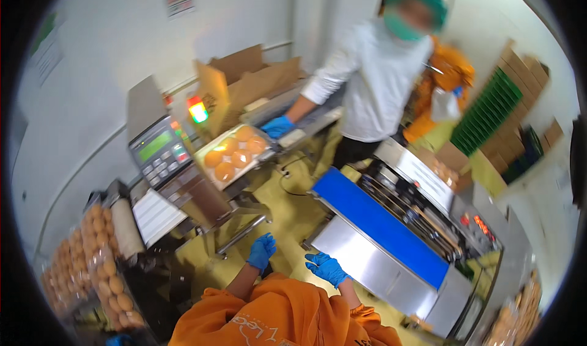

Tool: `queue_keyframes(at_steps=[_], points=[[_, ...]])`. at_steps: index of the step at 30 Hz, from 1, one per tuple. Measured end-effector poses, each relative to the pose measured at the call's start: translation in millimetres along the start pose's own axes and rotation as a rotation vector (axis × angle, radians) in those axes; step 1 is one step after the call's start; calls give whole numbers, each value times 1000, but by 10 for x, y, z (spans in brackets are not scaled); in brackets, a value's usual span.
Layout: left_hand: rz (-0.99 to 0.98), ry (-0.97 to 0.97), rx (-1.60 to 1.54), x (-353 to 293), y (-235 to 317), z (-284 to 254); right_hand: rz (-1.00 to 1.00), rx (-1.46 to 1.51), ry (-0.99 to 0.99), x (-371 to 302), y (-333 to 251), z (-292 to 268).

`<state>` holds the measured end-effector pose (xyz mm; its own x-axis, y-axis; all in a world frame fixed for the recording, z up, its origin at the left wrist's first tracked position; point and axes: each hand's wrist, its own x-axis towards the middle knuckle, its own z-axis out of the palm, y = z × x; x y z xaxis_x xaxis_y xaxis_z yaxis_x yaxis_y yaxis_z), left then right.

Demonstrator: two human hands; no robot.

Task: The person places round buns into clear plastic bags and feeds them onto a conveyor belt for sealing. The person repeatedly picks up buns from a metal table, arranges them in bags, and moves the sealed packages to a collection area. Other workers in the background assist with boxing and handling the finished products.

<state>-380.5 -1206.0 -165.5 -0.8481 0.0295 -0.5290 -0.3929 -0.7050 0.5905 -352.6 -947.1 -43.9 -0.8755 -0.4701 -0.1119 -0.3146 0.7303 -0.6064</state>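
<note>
My left hand (262,251), in a blue glove, hangs in front of my body with its fingers loosely bent and holds nothing. To its right, my right hand (328,269), gloved the same way, has its fingers partly stretched and apart; it too is bare of any object. The machine with a blue conveyor belt (382,227) is nearest to my right hand, without contact. Ahead on the left, a clear pack of round golden buns (235,153) lies on a weighing line. A co-worker's blue-gloved hand (278,127) reaches to that pack's right end.
A scale panel (158,153) and a lit signal lamp (197,109) stand at the left. Bagged round tan items (110,285) pile up at the lower left. An open cardboard box (244,74) sits behind the line. Green crates (492,110) are stacked far right.
</note>
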Motion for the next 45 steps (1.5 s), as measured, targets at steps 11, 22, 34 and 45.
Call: queue_keyframes(at_steps=[11,22,34,45], points=[[736,-254,908,-464,-1258,2058,615,416,487,-2185,519,-491],[555,-1099,1062,-1005,-2817,3173,1228,622,1284,-4078,417,577],[1070,-1391,2010,-1512,-3449,3568,1244,1172,1442,-4526,661,908],[941,-1455,2046,-1648,-4134,4083,1147,718,1294,-5022,1796,-832]])
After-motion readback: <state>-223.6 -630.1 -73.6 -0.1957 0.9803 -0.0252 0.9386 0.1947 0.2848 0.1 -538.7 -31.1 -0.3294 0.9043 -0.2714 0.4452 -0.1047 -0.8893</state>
